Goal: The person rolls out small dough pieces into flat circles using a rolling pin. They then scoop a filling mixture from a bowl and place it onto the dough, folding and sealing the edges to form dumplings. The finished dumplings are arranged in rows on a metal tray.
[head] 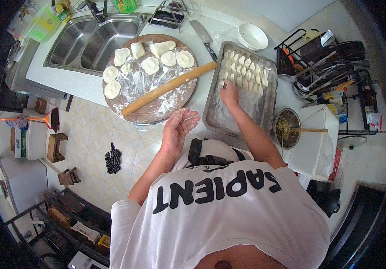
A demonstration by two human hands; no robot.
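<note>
My right hand is over the left side of a metal tray, its fingertips pinched on a pale dumpling that they partly cover. Several folded dumplings stand in close rows across the tray's far half, and flour dusts its near half. Palm up and floury, my left hand is empty with its fingers apart, between the tray and a round wooden board. Across that board lies a wooden rolling pin. Flat dough rounds and thicker dough pieces sit along its far and left sides.
A cleaver lies behind the tray, near a white bowl. To the right is a metal bowl of filling with chopsticks in it. A double sink is at far left; a utensil rack stands at right.
</note>
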